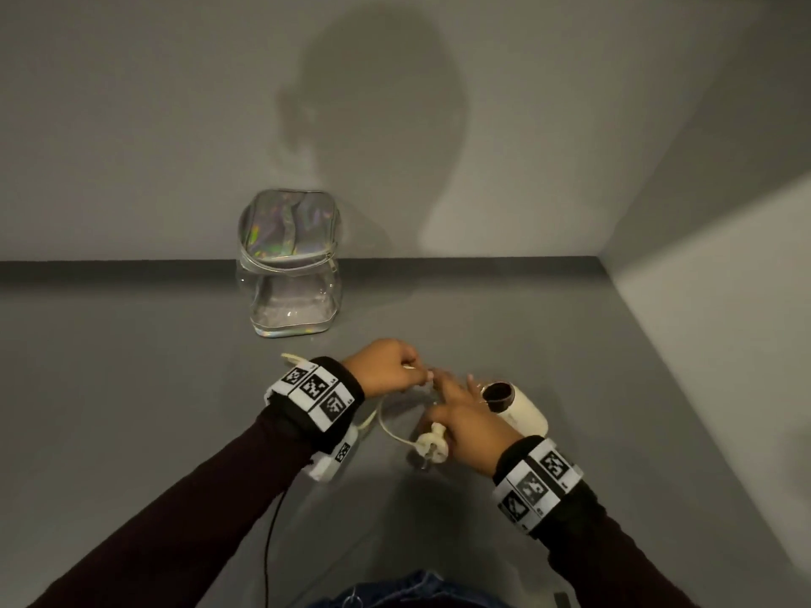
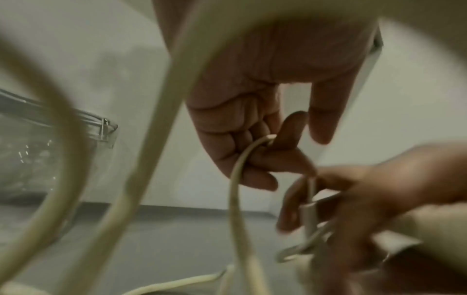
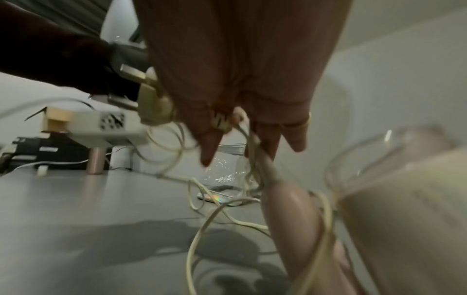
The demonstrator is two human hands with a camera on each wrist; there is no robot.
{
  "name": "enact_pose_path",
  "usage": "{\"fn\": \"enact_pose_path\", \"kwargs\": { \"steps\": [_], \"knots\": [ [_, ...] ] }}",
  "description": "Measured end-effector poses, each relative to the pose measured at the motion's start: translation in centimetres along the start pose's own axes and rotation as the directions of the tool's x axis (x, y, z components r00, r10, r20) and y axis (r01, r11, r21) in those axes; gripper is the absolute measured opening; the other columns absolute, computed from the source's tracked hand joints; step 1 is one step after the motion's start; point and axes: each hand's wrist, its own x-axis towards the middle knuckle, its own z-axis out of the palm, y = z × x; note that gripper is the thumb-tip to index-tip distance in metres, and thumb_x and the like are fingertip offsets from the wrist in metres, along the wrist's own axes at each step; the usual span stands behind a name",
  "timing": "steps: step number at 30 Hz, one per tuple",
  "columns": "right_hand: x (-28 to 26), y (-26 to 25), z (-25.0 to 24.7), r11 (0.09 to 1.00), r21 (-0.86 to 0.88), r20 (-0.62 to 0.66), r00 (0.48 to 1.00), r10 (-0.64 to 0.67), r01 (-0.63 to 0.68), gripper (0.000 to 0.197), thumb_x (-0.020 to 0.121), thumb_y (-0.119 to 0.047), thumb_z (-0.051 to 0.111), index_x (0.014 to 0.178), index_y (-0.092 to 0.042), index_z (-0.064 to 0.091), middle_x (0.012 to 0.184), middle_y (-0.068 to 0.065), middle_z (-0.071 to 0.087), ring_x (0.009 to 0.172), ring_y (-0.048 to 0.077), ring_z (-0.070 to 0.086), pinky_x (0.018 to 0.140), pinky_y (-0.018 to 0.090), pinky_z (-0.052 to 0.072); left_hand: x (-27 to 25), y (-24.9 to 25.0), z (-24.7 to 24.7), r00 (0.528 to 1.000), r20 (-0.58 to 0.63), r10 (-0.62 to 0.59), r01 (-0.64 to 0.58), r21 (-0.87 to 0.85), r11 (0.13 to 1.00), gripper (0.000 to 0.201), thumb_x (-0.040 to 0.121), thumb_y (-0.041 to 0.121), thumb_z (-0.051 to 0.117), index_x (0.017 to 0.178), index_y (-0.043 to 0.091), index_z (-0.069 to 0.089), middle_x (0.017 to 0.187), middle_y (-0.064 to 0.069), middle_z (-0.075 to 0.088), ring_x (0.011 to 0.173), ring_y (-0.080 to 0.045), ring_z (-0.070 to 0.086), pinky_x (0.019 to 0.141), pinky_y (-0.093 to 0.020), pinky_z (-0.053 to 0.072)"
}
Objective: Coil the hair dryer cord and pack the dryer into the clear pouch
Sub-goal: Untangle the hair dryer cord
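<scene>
— Near the front of the grey counter [image 1: 131,388], what step is the person on?

— Coiling, by the look of it. The left hand [image 1: 386,366] has its fingers curled round the cream cord [image 2: 237,175], pinching a loop of it. The right hand [image 1: 465,425] keeps the plug [image 1: 432,447] tucked against its palm while its fingers reach out to the strand just beside the left hand.

— And the hair dryer?

— The hair dryer [image 1: 522,410] lies on its side just right of the hands, dark nozzle facing up. Loose cord still trails over the counter, so the coil seems only part made.

— The pouch?

— The clear pouch [image 1: 292,274] stands at the far wall, left of centre, well apart; whether its zip is open cannot be told.

— Next move?

— Probably gathering the slack into even loops without dropping the plug, then carrying the dryer to the pouch.
</scene>
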Motion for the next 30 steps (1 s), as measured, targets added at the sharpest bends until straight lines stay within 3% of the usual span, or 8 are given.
{"fn": "enact_pose_path", "kwargs": {
  "steps": [3, 6, 9, 12, 15, 21, 26, 30],
  "knots": [
    [1.0, 0.1, -0.6, 0.990, 0.134, -0.152, 0.988, -0.030, 0.051, 0.019, 0.086, -0.010, 0.051, 0.098, -0.016, 0.063, 0.105, 0.007, 0.062, 0.095, 0.019, 0.058, 0.090, 0.037, 0.041, -1.2, 1.1, -0.4, 0.998, 0.055, 0.032, -0.021, -0.203, 0.979, 0.016, 0.082, 0.024, 0.063, 0.082, 0.009, 0.068, 0.066, -0.002, 0.061, 0.050, 0.000, 0.050, 0.058, -0.018, 0.041],
    [1.8, 0.1, -1.6, 0.988, 0.079, -0.172, 0.978, -0.114, 0.129, 0.020, 0.083, -0.009, 0.057, 0.099, -0.008, 0.069, 0.100, 0.017, 0.069, 0.091, 0.028, 0.065, 0.082, 0.026, 0.047, -2.7, 1.1, 0.0, 0.998, 0.026, 0.064, -0.053, -0.307, 0.950, 0.009, 0.082, 0.023, 0.064, 0.082, 0.014, 0.067, 0.065, 0.006, 0.059, 0.052, 0.005, 0.050, 0.055, -0.010, 0.038],
    [2.0, 0.5, -1.2, 0.952, 0.123, -0.238, 0.940, -0.246, 0.280, 0.015, 0.073, -0.004, 0.067, 0.085, -0.009, 0.074, 0.078, 0.013, 0.071, 0.070, 0.011, 0.063, 0.069, 0.003, 0.041, -3.6, -0.6, 0.1, 0.998, -0.036, 0.048, -0.059, -0.416, 0.908, 0.006, 0.084, 0.019, 0.062, 0.080, 0.017, 0.067, 0.064, 0.007, 0.061, 0.055, 0.005, 0.051, 0.057, -0.008, 0.038],
    [2.0, 0.9, -0.7, 0.931, 0.301, -0.369, 0.926, -0.085, 0.205, 0.016, 0.071, -0.013, 0.074, 0.071, -0.028, 0.069, 0.070, -0.012, 0.067, 0.070, 0.010, 0.064, 0.073, 0.019, 0.051, -4.3, -2.7, 0.1, 0.996, -0.089, -0.023, -0.021, -0.460, 0.887, 0.020, 0.086, 0.018, 0.058, 0.072, 0.028, 0.069, 0.061, 0.014, 0.065, 0.059, 0.001, 0.051, 0.060, -0.013, 0.039],
    [2.3, 0.7, -0.4, 0.822, 0.562, -0.345, 0.930, 0.128, 0.096, 0.042, 0.069, -0.005, 0.076, 0.069, -0.028, 0.041, 0.067, -0.003, 0.062, 0.059, 0.006, 0.063, 0.060, 0.020, 0.053, -5.2, -3.4, 0.0, 0.993, -0.117, -0.009, -0.044, -0.441, 0.896, 0.026, 0.086, 0.015, 0.058, 0.071, 0.033, 0.070, 0.066, 0.018, 0.070, 0.067, 0.007, 0.058, 0.068, -0.007, 0.042],
    [3.6, 0.6, -1.1, 0.898, 0.409, -0.414, 0.910, 0.023, 0.163, 0.027, 0.073, 0.004, 0.063, 0.072, -0.023, 0.055, 0.090, 0.004, 0.061, 0.083, 0.017, 0.058, 0.077, 0.017, 0.046, -6.9, -2.4, 1.2, 0.997, 0.055, 0.057, -0.030, -0.405, 0.914, 0.013, 0.090, 0.012, 0.053, 0.095, 0.011, 0.064, 0.045, 0.016, 0.058, 0.044, 0.002, 0.048, 0.050, -0.009, 0.038],
    [1.9, 1.3, -3.3, 0.918, 0.385, -0.293, 0.956, 0.027, 0.093, 0.047, 0.073, 0.011, 0.045, 0.052, -0.031, 0.050, 0.055, -0.008, 0.054, 0.061, 0.017, 0.053, 0.063, 0.031, 0.046, -7.3, -4.4, 0.2, 0.993, 0.054, 0.108, -0.109, 0.031, 0.994, 0.025, 0.081, 0.047, 0.051, 0.071, 0.025, 0.053, 0.058, 0.024, 0.053, 0.052, 0.001, 0.046, 0.053, -0.010, 0.034],
    [1.1, 0.5, -4.6, 0.839, 0.532, -0.352, 0.931, 0.095, 0.115, 0.048, 0.069, 0.020, 0.039, 0.051, -0.023, 0.050, 0.040, -0.016, 0.054, 0.045, 0.000, 0.047, 0.049, 0.009, 0.035, -5.9, -4.5, -1.9, 0.984, 0.010, 0.177, -0.170, 0.338, 0.925, 0.027, 0.077, 0.031, 0.062, 0.063, 0.030, 0.039, 0.051, 0.012, 0.047, 0.053, -0.003, 0.044, 0.053, -0.011, 0.030]
  ]
}}
